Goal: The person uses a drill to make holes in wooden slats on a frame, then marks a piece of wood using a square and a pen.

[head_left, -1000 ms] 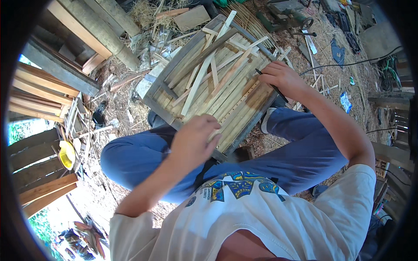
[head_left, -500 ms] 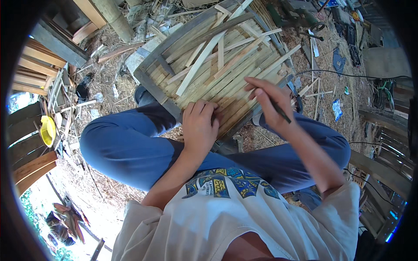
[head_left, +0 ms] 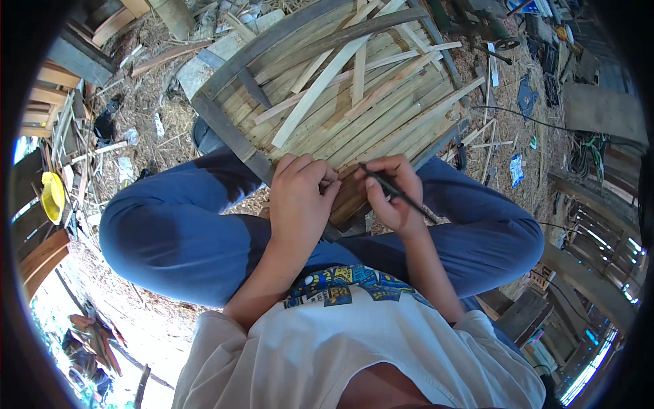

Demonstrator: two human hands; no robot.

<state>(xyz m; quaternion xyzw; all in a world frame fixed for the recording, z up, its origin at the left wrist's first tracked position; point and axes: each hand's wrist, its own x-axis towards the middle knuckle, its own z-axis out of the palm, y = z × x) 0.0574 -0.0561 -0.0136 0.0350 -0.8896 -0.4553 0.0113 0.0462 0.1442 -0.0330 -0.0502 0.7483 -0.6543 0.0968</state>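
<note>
A framed wooden panel (head_left: 235, 138) made of narrow slats lies in front of me, its near corner between my knees. My left hand (head_left: 300, 194) rests at its near edge with fingers curled and thumb pressed to the index finger; whatever the pinch may hold is hidden. Close by on the right, my right hand (head_left: 396, 194) grips a thin dark pen-like tool (head_left: 407, 198), which slants back over the palm toward the wrist. Its front end is near the fingertips of my left hand, just above the slats. I cannot tell exactly what kind of tool it is.
Loose pale wood strips (head_left: 320, 92) lie crossed over the panel's far half. Straw and wood scraps cover the ground. A yellow helmet-like bowl (head_left: 52, 198) is at far left. A black cable (head_left: 518, 116) runs on the right, near a dark metal tool (head_left: 470, 31).
My right hand has come left and nearer to me, beside my left hand, turning the dark tool. My left hand has stayed at the panel's near edge. The whole view has shifted slightly.
</note>
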